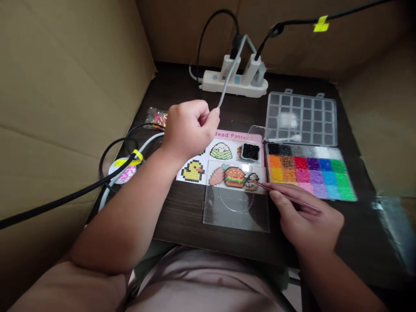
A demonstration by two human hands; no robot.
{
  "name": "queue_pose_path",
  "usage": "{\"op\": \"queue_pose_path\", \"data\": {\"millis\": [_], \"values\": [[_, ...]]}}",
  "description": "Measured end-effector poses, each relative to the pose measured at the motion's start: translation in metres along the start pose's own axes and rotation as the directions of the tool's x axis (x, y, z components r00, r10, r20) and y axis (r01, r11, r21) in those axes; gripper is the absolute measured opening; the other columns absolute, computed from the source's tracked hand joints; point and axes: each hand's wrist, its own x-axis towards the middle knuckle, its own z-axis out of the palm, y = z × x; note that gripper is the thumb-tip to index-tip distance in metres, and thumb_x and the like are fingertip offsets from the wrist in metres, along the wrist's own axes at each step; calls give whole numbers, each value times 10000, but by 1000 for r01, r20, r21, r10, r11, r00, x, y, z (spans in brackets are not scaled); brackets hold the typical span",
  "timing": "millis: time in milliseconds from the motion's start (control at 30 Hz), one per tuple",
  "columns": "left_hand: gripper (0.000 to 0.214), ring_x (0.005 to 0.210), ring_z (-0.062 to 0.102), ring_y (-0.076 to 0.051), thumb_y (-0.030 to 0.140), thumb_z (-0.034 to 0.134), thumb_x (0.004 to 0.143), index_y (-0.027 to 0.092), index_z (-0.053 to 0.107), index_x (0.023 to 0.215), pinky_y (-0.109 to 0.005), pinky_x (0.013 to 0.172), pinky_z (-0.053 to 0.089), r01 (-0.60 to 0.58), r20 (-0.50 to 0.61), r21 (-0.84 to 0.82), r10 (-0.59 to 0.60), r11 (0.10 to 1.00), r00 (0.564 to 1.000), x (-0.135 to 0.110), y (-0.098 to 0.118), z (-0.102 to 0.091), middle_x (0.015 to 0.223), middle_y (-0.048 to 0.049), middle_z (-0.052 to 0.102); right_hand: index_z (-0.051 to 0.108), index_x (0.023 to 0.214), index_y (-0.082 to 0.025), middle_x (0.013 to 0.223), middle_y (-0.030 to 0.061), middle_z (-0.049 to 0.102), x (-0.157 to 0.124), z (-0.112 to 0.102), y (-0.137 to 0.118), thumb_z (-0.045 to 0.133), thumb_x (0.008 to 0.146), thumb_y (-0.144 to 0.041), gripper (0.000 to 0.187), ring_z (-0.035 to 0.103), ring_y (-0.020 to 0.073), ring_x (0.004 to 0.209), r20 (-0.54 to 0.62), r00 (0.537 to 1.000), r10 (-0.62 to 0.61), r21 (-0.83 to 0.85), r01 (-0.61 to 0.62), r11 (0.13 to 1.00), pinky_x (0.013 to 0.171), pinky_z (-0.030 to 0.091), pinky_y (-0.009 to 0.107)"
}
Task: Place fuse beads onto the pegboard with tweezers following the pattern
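dark desk (182, 221) between cardboard walls (65, 108): left hand (190, 130) pinches a grey cable (231, 73) aside, right hand (307, 216) clamps tweezers (289, 197) near the bead tray (351, 182)

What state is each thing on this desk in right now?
Left hand: pinching a grey cable.
Right hand: holding slim tweezers, tips by the burger pattern.
Power strip: two plugs inserted.
Clear compartment tray: open, white item inside.
Colour bead tray: open, compartments filled.
Black bead cup: filled.
Clear pegboard: lying flat.
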Motion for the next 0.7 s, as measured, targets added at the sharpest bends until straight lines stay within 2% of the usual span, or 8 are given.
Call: {"op": "queue_pose_path", "data": {"millis": [167, 333, 433, 567, 633, 700], "values": [[392, 431, 276, -87, 281, 602, 763, 191, 387, 448, -316, 463, 220, 3, -9, -49, -3, 999, 1000, 0, -3, -1, 416, 35, 309, 734, 853, -242, 833, 24, 728, 2, -2, -2, 677, 760, -168, 132, 689, 167, 751, -5, 999, 43, 34, -43, 998, 695, 576, 284], [400, 402, 251, -75, 292, 638, 726, 192, 403, 417, -316, 432, 194, -1, -44, -44, -1, 999, 999, 1, -4, -1, 380, 40, 293, 730, 852, -225, 839, 29, 733, 12, -9, -3, 691, 746, -161, 130, 700, 176, 750, -118, 991, 69, 107, -57, 993, 699, 585, 299], [391, 420, 265, -77, 269, 614, 743, 190, 389, 433, -312, 439, 199, 24, -5, -22, -24, 999, 1000, 0, 0, -4, 404, 35, 294, 723, 861, -226, 834, 23, 734, 32, -17, -12, 683, 757, -172, 124, 704, 184, 761, -189, 981, 46, 195, -8, 981, 689, 587, 310], [449, 429, 218, -79, 270, 597, 758, 185, 311, 422, -311, 452, 183, 47, 27, 3, -47, 999, 999, -1, 4, -6, 425, 31, 214, 717, 838, -211, 793, 17, 724, 68, -23, -22, 665, 781, -216, 77, 704, 209, 782, -326, 942, -77, 184, 143, 972, 706, 582, 361], [487, 430, 190, -79, 274, 597, 756, 182, 260, 417, -311, 451, 166, 51, 31, 8, -51, 999, 998, -1, 4, -5, 433, 31, 177, 710, 847, -203, 779, 11, 719, 80, -20, -19, 675, 775, -234, 85, 703, 214, 775, -368, 926, -84, 191, 164, 968, 705, 581, 381], [508, 432, 175, -80, 276, 601, 751, 182, 228, 420, -310, 451, 155, 54, 36, 10, -55, 998, 998, -2, 3, -4, 437, 32, 162, 700, 847, -204, 776, 7, 718, 85, -12, -10, 672, 780, -259, 91, 703, 204, 768, -347, 936, -61, 206, 139, 969, 707, 582, 377]]}}
